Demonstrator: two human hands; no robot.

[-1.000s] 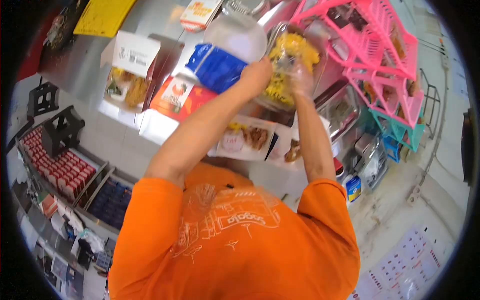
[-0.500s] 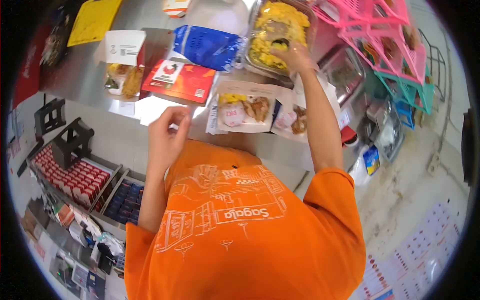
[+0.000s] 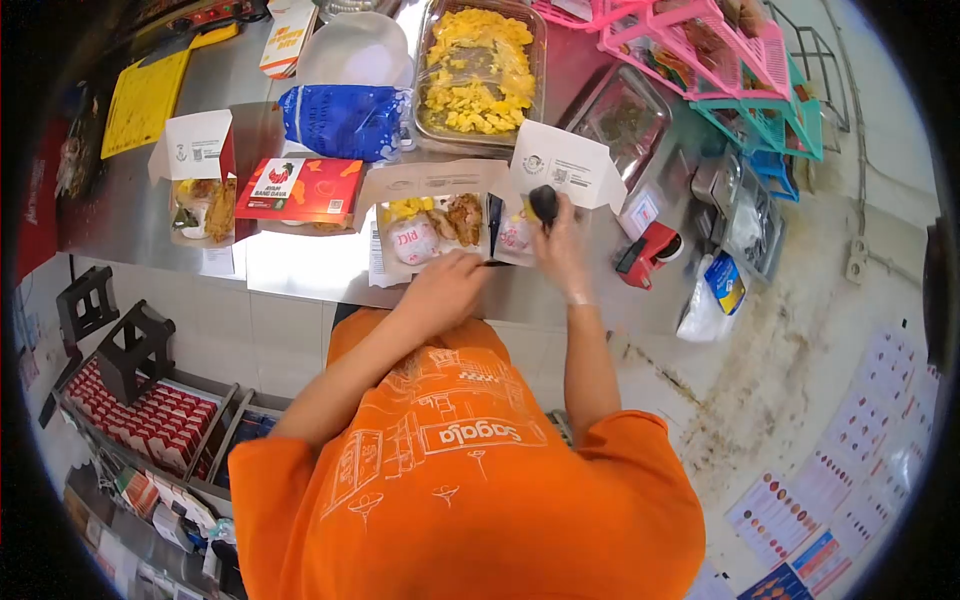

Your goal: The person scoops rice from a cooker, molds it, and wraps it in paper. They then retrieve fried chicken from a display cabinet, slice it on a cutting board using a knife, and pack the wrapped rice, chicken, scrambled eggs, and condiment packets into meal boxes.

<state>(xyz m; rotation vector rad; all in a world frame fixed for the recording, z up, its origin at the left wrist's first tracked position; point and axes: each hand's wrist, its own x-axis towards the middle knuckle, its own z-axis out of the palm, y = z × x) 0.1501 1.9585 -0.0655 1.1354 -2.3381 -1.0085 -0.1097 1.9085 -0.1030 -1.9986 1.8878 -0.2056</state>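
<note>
My right hand (image 3: pixel 565 243) grips a black spoon (image 3: pixel 544 204) above the right meal box (image 3: pixel 515 238). A bit of yellow egg shows beside the spoon's bowl, over a wrapped rice portion in that box. My left hand (image 3: pixel 448 290) is closed, its fingertips at the front corner of the right box, where the middle meal box (image 3: pixel 400 258) adjoins it. The middle box holds wrapped rice, scrambled egg and fried chicken (image 3: pixel 464 219). Behind the boxes stands a clear tray of scrambled egg (image 3: pixel 485 75). My left fingertips are partly hidden.
Left of the boxes lie a closed red box (image 3: pixel 300 192) and another open meal box (image 3: pixel 204 212). A blue packet (image 3: pixel 345 122) and a white bowl (image 3: pixel 353 50) sit behind. To the right are a lidded container (image 3: pixel 622 118), a red tape dispenser (image 3: pixel 650 254) and pink baskets (image 3: pixel 690 45).
My right hand has come from the egg tray to the right meal box with the black spoon. My left hand has moved right, to the boxes' front edge. The camera view has shifted.
</note>
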